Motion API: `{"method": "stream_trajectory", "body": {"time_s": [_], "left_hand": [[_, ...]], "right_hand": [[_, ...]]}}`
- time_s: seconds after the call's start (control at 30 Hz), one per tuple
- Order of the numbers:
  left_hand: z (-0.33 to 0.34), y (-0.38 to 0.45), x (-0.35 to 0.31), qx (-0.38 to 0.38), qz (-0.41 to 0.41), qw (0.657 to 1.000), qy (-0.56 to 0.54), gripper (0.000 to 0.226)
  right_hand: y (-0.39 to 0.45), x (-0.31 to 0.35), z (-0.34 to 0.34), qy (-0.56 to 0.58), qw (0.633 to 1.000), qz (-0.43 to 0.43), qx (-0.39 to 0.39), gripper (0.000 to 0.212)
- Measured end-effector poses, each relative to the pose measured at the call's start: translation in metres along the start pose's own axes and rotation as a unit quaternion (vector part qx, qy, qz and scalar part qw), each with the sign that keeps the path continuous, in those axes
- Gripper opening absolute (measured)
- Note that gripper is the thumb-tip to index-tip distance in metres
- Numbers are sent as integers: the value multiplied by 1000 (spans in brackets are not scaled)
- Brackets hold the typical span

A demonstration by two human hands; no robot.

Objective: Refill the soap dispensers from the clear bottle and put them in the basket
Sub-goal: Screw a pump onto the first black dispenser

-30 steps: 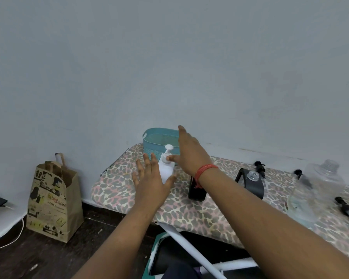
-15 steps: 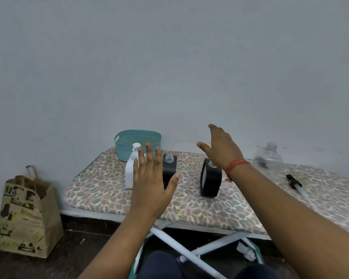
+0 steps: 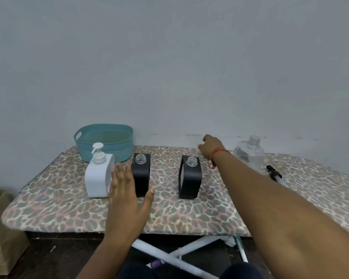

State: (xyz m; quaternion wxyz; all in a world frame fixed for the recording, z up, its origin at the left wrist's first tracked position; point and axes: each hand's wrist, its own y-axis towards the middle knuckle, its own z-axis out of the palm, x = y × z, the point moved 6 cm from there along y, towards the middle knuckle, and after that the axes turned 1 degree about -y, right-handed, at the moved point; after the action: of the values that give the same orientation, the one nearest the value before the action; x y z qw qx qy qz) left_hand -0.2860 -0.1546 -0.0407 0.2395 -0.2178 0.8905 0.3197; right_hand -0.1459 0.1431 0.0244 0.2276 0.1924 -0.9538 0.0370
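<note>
A white soap dispenser [image 3: 98, 178] with its pump on stands at the left of the leopard-print board [image 3: 189, 216]. Two black dispensers [image 3: 143, 170] [image 3: 190, 182] stand open-necked, without pumps. The teal basket [image 3: 109, 152] sits behind the white one, with nothing visible in it. The clear bottle [image 3: 250, 154], uncapped, stands at the back right. My left hand [image 3: 127, 198] hovers with straight fingers in front of the white and left black dispensers, touching neither. My right hand [image 3: 210, 147] reaches to the board's far edge, fingers bent down; what is under them is hidden.
A black pump with a clear tube [image 3: 273, 174] lies on the board right of my right forearm. A wall runs close behind the board. A paper bag [image 3: 0, 218] stands on the floor at the left. White crossed legs [image 3: 169, 256] show under the board.
My view has swung right and down. My left hand has let go of the white dispenser and drawn back. My right hand has reached farther back, and its fingers have bent down.
</note>
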Motion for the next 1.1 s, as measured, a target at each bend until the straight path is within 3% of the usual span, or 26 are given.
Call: {"method": "stream_trajectory", "body": {"time_s": [0.2,0.63,0.77,0.9,1.1], "left_hand": [[15,-1,8,-12,-16,997,-78,92],[19,6,10,-34,-26,991,-130,91],[13,9,7,-44,-24,989,-140,89],[5,6,1,-44,-27,989,-138,89],[-19,2,-13,-44,-24,994,-101,90]], "right_hand": [[45,-25,35,-78,996,19,24,39],[78,-29,49,-110,994,-7,-24,31],[71,-14,25,-52,998,-12,-31,29],[54,15,-21,62,994,-36,-87,22],[-9,85,-86,233,950,-133,-158,12]]}}
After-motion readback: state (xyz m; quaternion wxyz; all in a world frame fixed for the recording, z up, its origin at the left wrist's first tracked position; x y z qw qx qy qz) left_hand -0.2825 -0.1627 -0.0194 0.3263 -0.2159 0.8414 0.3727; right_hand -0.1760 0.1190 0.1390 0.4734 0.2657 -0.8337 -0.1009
